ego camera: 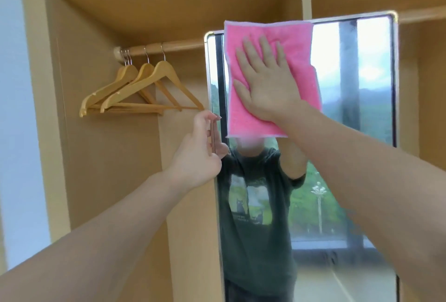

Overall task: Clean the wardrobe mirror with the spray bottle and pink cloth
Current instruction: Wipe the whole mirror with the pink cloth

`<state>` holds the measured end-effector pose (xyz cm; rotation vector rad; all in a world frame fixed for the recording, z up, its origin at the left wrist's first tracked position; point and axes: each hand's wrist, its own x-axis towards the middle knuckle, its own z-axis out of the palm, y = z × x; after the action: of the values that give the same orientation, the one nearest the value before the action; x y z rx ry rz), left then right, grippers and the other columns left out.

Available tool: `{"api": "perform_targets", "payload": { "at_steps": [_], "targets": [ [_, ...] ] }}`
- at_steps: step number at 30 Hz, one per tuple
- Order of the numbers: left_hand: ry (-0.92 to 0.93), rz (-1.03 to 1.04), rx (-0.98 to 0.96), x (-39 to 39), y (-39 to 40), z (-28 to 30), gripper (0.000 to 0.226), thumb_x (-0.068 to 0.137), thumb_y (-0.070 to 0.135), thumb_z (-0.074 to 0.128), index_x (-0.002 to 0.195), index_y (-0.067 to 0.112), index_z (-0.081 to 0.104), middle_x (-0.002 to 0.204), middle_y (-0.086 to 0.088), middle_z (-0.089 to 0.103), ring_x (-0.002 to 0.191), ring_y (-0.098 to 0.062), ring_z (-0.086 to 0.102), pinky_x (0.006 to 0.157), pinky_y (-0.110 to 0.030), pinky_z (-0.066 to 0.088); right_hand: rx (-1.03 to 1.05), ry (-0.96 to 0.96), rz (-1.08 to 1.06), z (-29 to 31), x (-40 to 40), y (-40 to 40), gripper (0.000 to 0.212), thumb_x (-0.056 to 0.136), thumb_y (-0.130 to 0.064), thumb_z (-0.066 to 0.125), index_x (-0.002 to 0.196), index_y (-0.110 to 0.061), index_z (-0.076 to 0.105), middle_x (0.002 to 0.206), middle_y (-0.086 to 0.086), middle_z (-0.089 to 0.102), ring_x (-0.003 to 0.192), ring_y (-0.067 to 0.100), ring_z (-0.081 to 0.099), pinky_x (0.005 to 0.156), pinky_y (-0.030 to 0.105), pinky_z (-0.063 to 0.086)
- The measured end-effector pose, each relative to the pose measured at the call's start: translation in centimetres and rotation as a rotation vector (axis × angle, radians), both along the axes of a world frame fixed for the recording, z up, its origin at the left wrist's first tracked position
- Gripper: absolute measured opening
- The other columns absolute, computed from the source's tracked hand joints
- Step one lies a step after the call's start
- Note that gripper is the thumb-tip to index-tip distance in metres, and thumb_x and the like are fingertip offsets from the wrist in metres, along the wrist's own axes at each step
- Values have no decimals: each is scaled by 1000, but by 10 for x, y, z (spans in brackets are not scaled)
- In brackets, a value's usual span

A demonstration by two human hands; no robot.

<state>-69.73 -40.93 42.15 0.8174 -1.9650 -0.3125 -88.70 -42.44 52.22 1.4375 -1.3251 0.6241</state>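
The tall wardrobe mirror [357, 132] with a silver frame stands at the right, reflecting a window and a person in a dark shirt. The pink cloth [301, 43] is spread flat on the upper left of the glass. My right hand [265, 79] presses it there with the palm flat and fingers spread. My left hand [200, 154] grips the mirror's left edge, thumb in front and fingers wrapped behind. No spray bottle is in view.
Left of the mirror is an open wooden wardrobe bay with a rail [159, 48] and several wooden hangers [142, 89]. A wooden shelf [422, 15] runs behind the mirror's top right. A pale wall [14, 108] lies at the far left.
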Motion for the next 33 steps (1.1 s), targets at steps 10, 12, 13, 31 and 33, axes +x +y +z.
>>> {"api": "perform_targets", "payload": {
  "at_steps": [10,12,13,31,33],
  "targets": [
    [15,2,-46,-9,-1,-8,64,74,-9,44,113,38,26,113,9,52,95,-6,58,69,-20,51,159,193,139,-204,26,-12,63,98,-41,30,151,-11,16,159,11,10,148,31,0,119,48,-3],
    [36,-7,-4,-8,-1,-10,68,75,-15,44,115,38,27,120,7,49,101,-4,55,70,-10,43,218,252,146,-241,13,-7,64,98,-42,31,152,-11,16,160,10,11,148,30,2,119,48,-1],
    [42,-13,9,-8,-2,-11,70,75,-15,45,116,38,27,124,4,48,104,-7,55,72,-11,41,251,283,143,-256,4,-3,64,98,-42,30,153,-12,16,160,9,12,148,29,1,119,48,-1],
    [43,-104,133,8,9,8,73,75,-10,45,116,47,28,124,2,54,110,-12,56,84,-29,54,115,-236,54,-80,-49,48,57,103,-42,11,154,-19,0,161,4,-7,146,17,-14,116,31,-9],
    [-15,-80,75,14,17,12,71,80,-12,45,122,42,27,104,17,51,104,-1,48,76,-17,45,100,-275,82,-71,-36,45,56,103,-41,11,154,-19,-2,161,3,-9,146,17,-14,115,30,-11]
  ]
}}
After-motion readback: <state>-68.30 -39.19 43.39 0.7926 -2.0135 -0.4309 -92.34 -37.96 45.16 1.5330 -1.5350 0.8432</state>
